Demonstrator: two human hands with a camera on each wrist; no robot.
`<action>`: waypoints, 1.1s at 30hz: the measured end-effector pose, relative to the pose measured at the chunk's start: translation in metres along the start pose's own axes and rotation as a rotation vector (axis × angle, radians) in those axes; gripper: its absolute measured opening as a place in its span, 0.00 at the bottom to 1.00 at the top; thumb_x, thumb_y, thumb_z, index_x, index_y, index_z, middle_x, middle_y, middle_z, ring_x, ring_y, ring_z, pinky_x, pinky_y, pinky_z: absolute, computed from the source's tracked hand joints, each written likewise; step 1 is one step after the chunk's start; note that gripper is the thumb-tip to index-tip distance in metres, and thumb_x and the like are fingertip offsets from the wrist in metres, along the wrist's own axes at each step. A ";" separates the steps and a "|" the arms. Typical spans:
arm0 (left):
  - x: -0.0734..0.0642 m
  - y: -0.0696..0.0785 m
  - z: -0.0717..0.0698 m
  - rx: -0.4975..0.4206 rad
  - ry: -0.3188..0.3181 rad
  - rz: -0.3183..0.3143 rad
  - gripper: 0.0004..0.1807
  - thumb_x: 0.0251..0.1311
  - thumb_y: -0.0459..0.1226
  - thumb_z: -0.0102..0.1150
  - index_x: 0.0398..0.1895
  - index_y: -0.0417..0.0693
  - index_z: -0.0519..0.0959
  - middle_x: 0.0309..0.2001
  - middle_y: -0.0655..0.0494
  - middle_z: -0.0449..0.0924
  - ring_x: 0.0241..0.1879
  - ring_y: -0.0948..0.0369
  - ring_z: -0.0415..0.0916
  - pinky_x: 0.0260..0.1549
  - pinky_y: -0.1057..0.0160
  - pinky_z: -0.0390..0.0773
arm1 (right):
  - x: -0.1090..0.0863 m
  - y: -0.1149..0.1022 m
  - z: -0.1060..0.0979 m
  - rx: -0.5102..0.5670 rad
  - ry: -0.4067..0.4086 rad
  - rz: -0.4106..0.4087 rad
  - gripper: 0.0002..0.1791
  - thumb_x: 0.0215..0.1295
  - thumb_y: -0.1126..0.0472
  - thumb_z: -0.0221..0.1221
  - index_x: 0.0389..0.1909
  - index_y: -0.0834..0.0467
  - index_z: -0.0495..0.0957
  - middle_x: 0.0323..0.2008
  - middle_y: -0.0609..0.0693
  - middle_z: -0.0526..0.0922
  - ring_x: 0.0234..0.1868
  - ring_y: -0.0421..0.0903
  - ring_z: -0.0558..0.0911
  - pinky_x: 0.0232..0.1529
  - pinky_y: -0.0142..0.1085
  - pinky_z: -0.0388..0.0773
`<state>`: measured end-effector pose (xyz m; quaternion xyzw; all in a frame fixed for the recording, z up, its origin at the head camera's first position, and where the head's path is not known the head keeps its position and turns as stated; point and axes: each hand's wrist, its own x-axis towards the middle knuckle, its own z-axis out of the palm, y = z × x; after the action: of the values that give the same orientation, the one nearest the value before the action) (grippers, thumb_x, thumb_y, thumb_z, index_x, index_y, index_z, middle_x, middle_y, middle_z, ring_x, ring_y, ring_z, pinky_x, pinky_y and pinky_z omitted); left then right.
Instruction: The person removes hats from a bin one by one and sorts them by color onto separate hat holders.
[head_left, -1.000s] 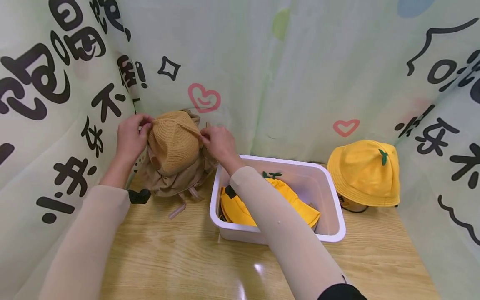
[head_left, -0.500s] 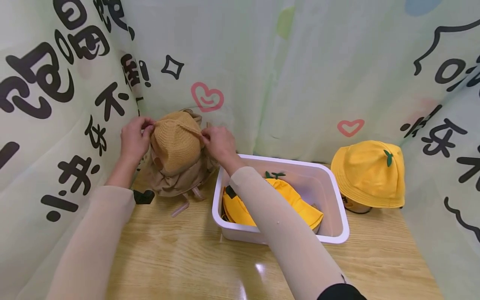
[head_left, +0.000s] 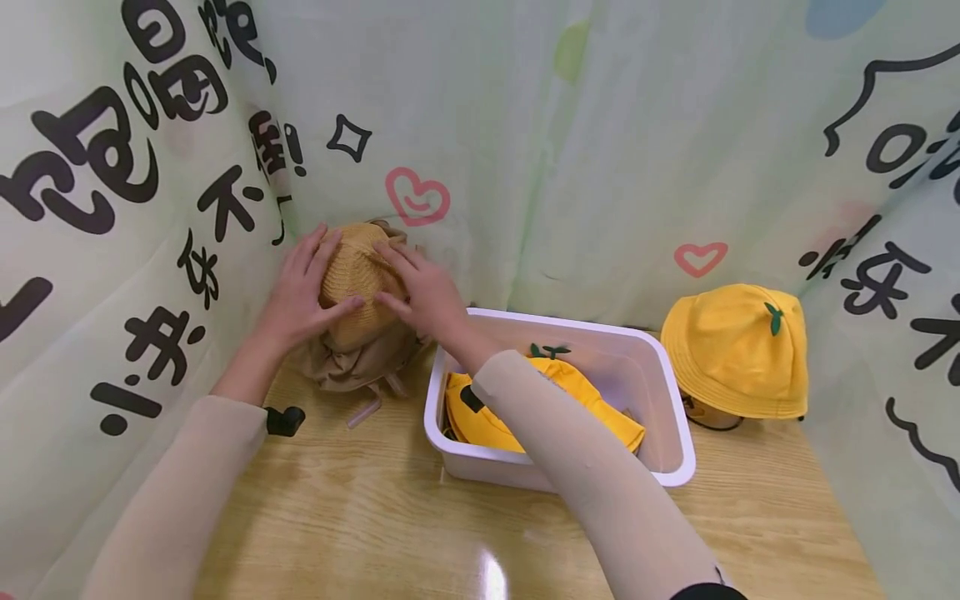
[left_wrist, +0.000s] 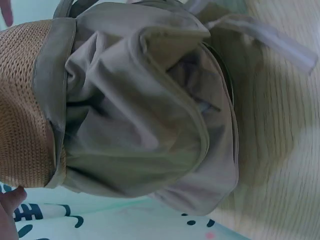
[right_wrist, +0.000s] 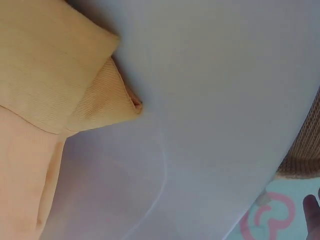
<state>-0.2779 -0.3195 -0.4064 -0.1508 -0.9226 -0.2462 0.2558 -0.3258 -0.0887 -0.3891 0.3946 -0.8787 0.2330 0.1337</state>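
A sun hat with a tan woven crown (head_left: 352, 275) stands at the back left, brown cloth (left_wrist: 135, 100) and straps (head_left: 365, 412) hanging below it. My left hand (head_left: 296, 292) lies over the left side of the crown, fingers spread and thumb across the front. From the other side my right hand (head_left: 431, 300) touches the crown with extended fingers. In the left wrist view the woven part (left_wrist: 22, 105) meets a grey-brown band (left_wrist: 49, 95). The right wrist view shows only a sliver of this hat (right_wrist: 306, 147), with fingertips (right_wrist: 312, 212) just below.
A white plastic bin (head_left: 562, 319) stands in the middle with a yellow cloth hat (head_left: 592, 408) in it, partly behind my right sleeve. To its right, another yellow hat (head_left: 731, 354) with a green sprout sits over a brown object (head_left: 708, 411). Printed curtains (head_left: 600, 167) enclose the table (head_left: 337, 500).
Both hands have let go of the pinched edges of the woven crown and moved inward over it, fingers now spread on its sides. The bin and yellow hats stay put.
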 end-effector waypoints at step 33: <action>0.025 -0.008 0.014 -0.002 -0.224 -0.149 0.51 0.57 0.61 0.63 0.80 0.65 0.49 0.79 0.42 0.45 0.76 0.39 0.47 0.69 0.33 0.52 | 0.022 0.010 0.017 0.062 -0.322 0.094 0.55 0.62 0.39 0.64 0.80 0.37 0.37 0.81 0.49 0.40 0.74 0.56 0.63 0.72 0.48 0.63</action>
<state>-0.3069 -0.3151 -0.4063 -0.1085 -0.9539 -0.2468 0.1320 -0.3492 -0.1055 -0.3974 0.3893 -0.8985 0.2000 -0.0321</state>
